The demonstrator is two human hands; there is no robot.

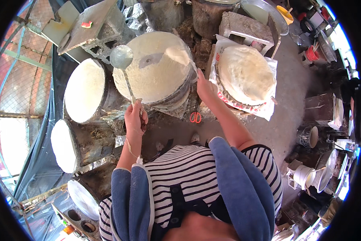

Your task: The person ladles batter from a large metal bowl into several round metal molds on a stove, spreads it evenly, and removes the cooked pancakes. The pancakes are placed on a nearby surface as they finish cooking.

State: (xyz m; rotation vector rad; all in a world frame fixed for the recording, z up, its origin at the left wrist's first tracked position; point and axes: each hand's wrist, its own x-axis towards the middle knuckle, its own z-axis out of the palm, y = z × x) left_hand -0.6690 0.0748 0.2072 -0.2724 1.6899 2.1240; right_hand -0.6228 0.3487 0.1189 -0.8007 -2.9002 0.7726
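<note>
My left hand is closed around the handle of a long metal ladle. Its round grey head is raised over the left edge of a large drum-like vessel with a broad, pale round top. A smooth, lighter patch lies on the upper right of that top, and a grey spot shows near its middle. At the right rim, my right hand pinches something thin and whitish; whether it is a blade or a sheet edge is unclear.
To the right, a pale, flat round stack rests on a printed white sack. Orange-handled scissors hang below the vessel. More white-topped drums stand left. Concrete blocks flank the far side. Bare floor runs along the right.
</note>
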